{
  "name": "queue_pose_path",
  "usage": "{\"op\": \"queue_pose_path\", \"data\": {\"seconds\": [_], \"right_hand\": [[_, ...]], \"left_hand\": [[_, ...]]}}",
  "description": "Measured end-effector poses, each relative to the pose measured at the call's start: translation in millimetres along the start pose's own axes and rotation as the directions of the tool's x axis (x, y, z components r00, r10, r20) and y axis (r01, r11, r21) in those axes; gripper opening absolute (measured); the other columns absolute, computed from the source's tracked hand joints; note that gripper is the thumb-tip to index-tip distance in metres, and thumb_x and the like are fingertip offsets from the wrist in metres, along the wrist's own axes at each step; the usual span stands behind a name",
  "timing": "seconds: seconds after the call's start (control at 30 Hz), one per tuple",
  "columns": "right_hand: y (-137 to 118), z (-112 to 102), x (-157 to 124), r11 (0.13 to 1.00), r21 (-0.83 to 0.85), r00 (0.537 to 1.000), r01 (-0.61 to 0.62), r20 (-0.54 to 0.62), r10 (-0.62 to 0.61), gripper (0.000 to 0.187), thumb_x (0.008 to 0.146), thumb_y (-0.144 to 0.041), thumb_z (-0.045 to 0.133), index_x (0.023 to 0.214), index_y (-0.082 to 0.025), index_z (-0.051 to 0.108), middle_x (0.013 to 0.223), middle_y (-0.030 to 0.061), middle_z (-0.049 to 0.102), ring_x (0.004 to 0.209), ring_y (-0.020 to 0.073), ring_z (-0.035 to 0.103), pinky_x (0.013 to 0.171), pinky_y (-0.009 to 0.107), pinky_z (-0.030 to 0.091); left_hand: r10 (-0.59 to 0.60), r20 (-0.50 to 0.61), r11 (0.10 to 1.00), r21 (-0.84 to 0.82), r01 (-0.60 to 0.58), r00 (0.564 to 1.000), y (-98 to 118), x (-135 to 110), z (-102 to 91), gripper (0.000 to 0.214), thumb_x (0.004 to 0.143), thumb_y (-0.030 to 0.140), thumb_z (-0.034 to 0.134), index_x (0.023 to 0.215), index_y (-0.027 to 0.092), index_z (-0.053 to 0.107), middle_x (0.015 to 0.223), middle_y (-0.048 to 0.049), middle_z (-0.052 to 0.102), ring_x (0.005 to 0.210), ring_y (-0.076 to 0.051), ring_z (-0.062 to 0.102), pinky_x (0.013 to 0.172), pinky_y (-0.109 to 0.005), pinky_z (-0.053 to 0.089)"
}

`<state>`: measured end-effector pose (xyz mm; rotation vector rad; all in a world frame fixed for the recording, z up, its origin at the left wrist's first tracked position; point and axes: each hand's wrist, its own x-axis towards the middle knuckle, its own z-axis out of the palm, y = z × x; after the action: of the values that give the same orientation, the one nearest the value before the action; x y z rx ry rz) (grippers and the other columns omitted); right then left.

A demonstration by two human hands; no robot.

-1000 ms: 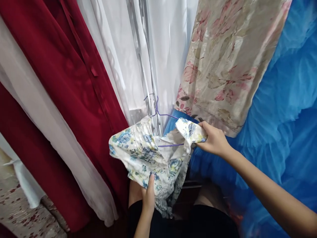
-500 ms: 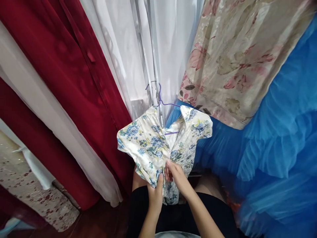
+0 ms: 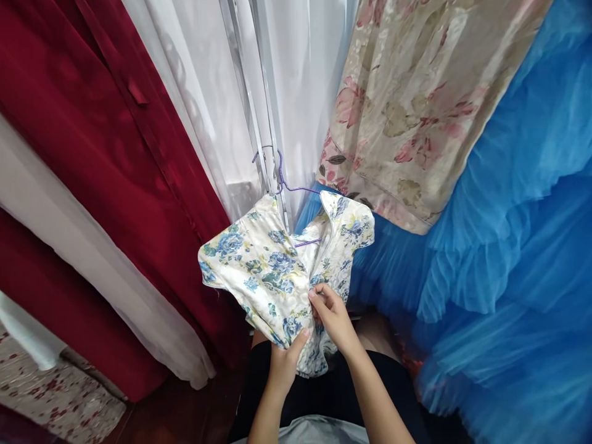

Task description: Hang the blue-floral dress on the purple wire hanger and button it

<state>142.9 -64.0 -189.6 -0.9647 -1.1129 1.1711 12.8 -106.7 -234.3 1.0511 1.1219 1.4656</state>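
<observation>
A white dress [image 3: 272, 265] with blue flowers hangs from a purple wire hanger [image 3: 296, 187]. Its V-shaped opening runs down towards my hands, parted at the top. My left hand [image 3: 285, 357] grips the cloth low down, the thumb lying on top and the other fingers hidden behind. Higher and to the right, my right hand [image 3: 332, 316] pinches the edge of the opening at its lower end between thumb and fingertips. Whether a zip pull or a button is in that pinch cannot be made out. The lower part of the dress falls in folds over my lap.
Dark red cloth [image 3: 115, 142] and pale sheer cloth [image 3: 92, 265] hang to the left. White curtains [image 3: 305, 86] and a metal pole [image 3: 256, 80] are behind the hanger. At the right hang a beige floral garment [image 3: 402, 123] and ruffled blue tulle [image 3: 504, 265].
The whole scene has shifted left in view as the camera turned. Both hands keep hold of the dress, and the right hand's fingers have curled differently at the opening.
</observation>
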Motion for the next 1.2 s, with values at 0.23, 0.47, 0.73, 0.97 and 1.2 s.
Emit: {"op": "queue_pose_path", "data": {"seconds": [0.23,0.47,0.73,0.97,1.2], "right_hand": [[-9,-7,-11,0.999,-0.018,0.995,-0.050,0.082,0.051,0.035,0.093,-0.043,0.059,0.068,-0.020,0.051,0.048,-0.0079,0.040,0.045,0.0081,0.029,0.048,0.025,0.021],[-20,-7,-18,0.991,0.008,0.985,-0.132,0.109,0.130,0.035,0.085,-0.046,0.070,0.068,-0.018,0.058,0.043,-0.0076,0.042,0.041,0.0067,0.028,0.047,0.025,0.017],[-3,1,-16,0.958,0.278,0.997,-0.074,0.029,0.069,0.034,0.085,-0.045,0.074,0.070,-0.016,0.067,0.040,-0.0085,0.041,0.041,0.0055,0.026,0.049,0.025,0.023],[-70,11,38,0.988,0.155,0.998,0.026,0.049,-0.034,0.036,0.081,-0.045,0.076,0.063,-0.016,0.065,0.039,-0.0061,0.043,0.041,0.0069,0.028,0.045,0.026,0.018],[-151,34,101,0.983,0.168,0.993,0.077,0.078,-0.091,0.028,0.068,-0.040,0.078,0.063,-0.015,0.067,0.042,-0.0080,0.040,0.040,0.0056,0.023,0.042,0.026,0.014]], "left_hand": [[0.089,-0.217,0.994,0.084,-0.072,0.972,-5,15,-19.9,0.070,0.078,0.040,0.082,0.138,0.019,0.053,0.144,-0.0175,0.058,0.135,-0.034,0.055,0.114,-0.048,0.043],[0.592,-0.141,0.742,0.481,-0.468,0.793,3,20,-20.2,0.060,0.085,0.032,0.075,0.137,0.024,0.048,0.147,-0.0154,0.047,0.140,-0.031,0.046,0.118,-0.049,0.036],[0.294,0.235,0.886,0.296,-0.357,0.926,5,14,27.0,0.008,0.099,0.026,0.053,0.100,0.020,0.057,0.089,-0.0044,0.066,0.085,-0.018,0.066,0.081,-0.030,0.052],[0.272,0.236,0.858,0.379,-0.347,0.933,-1,15,17.7,0.006,0.089,0.016,0.055,0.094,0.020,0.055,0.081,-0.0022,0.056,0.076,-0.018,0.060,0.068,-0.026,0.050],[0.223,0.232,0.887,0.355,-0.296,0.947,2,12,23.7,0.008,0.084,0.016,0.060,0.086,0.021,0.053,0.077,-0.0010,0.054,0.068,-0.016,0.056,0.064,-0.025,0.048]]}}
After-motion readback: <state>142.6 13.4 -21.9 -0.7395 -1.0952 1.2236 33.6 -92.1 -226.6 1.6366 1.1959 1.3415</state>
